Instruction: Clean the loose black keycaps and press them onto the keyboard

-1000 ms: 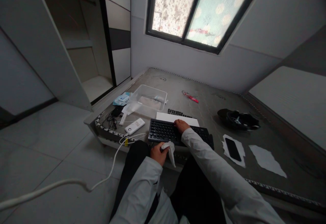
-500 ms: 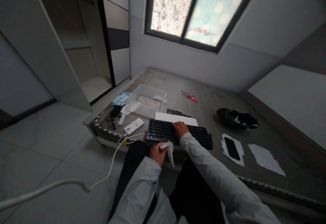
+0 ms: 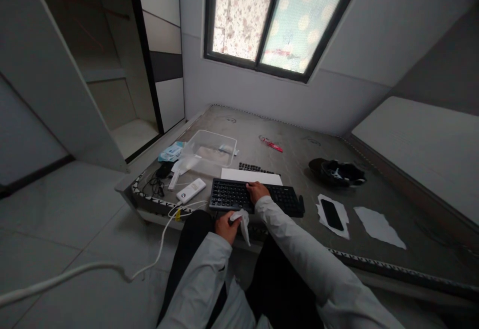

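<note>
A black keyboard [image 3: 230, 195] lies along the near edge of the grey mattress, in front of my knees. My right hand [image 3: 257, 192] rests across the middle of it, with curled fingers pressed on the keys and its near side. Just below the keyboard's front edge, my left hand [image 3: 226, 227] is closed around a crumpled white tissue [image 3: 244, 222], whose loose end hangs down. A small dark bit shows at the left fingers, too small to name. Behind the keyboard lie a white strip like paper or card [image 3: 250, 176] and a row of loose black keys [image 3: 254, 167].
A clear plastic box [image 3: 209, 149] stands behind, left. A white power bank [image 3: 191, 191] with a white cable lies left of the keyboard. To the right are a phone [image 3: 332, 214] on paper, another paper sheet [image 3: 379, 227] and a dark cap [image 3: 337, 173]. A red packet [image 3: 271, 143] lies farther back.
The whole view has shifted slightly, so things appear farther left and mostly a little lower. Both hands keep nearly the same places relative to the keyboard, and the left still holds the tissue.
</note>
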Available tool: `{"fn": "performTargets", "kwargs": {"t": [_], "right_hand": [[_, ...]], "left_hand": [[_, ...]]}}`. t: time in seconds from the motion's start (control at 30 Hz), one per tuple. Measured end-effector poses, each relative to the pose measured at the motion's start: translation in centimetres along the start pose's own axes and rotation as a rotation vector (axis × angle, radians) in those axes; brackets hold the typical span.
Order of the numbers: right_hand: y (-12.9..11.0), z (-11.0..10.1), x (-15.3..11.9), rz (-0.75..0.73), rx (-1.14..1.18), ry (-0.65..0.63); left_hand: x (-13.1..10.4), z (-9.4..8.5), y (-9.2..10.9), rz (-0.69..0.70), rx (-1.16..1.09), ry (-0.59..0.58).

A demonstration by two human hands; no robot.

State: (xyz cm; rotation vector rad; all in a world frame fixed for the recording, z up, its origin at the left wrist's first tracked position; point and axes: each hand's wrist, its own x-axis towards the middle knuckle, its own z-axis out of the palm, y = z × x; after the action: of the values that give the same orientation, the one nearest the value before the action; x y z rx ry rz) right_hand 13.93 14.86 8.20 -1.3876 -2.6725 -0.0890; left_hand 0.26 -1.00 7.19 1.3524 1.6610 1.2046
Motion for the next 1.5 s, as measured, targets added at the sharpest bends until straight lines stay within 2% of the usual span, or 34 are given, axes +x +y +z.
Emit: {"fn": "performTargets", "kwargs": {"t": [0.13,0.23,0.43,0.6,0.73,0.83,1.0,1.2,1.33,1.47,1.5], "right_hand": [[0.3,0.2,-0.5,0.041,0.027,0.047],[1.2,0.7,-1.7,0.1,0.112,0.152],[2.8,0.8,-6.9,0.004,0.235,0.324],[2.6,-0.3,-11.4,-0.079,0.269,0.317],[3.7,-1.3,-11.7,-0.051,0.248,0.28],[6.0,-2.0,-9.9,0.034,0.225,0.27],[11.4,-2.7,-4.7,0.241,0.153,0.232],[16.6,-2.8,2.8,0.381,0.028,0.007],[19.1,-1.3,7.7,0.419,-0.019,-0.117],[21.0,1.5,12.0,0.443,-0.02,-0.164],[21.4,2.3,12.9,0.452,-0.02,-0.171]], "left_hand": [[-0.3,0.1,-0.2,-0.001,0.003,-0.006],[-0.4,0.2,-0.6,-0.01,0.015,0.007],[-0.5,-0.5,-0.8,-0.03,0.023,0.036],[-0.3,-0.8,-0.2,-0.045,0.007,0.023],[0.0,-0.1,0.8,-0.038,-0.028,-0.007],[0.5,0.7,1.7,-0.047,-0.036,-0.038],[1.6,2.1,2.2,-0.053,-0.05,-0.085],[3.1,3.4,1.4,-0.069,-0.111,-0.142],[3.7,4.0,1.1,-0.136,-0.122,-0.14],[4.0,4.7,0.9,-0.177,-0.158,-0.168],[4.1,4.8,0.7,-0.185,-0.17,-0.128]]}}
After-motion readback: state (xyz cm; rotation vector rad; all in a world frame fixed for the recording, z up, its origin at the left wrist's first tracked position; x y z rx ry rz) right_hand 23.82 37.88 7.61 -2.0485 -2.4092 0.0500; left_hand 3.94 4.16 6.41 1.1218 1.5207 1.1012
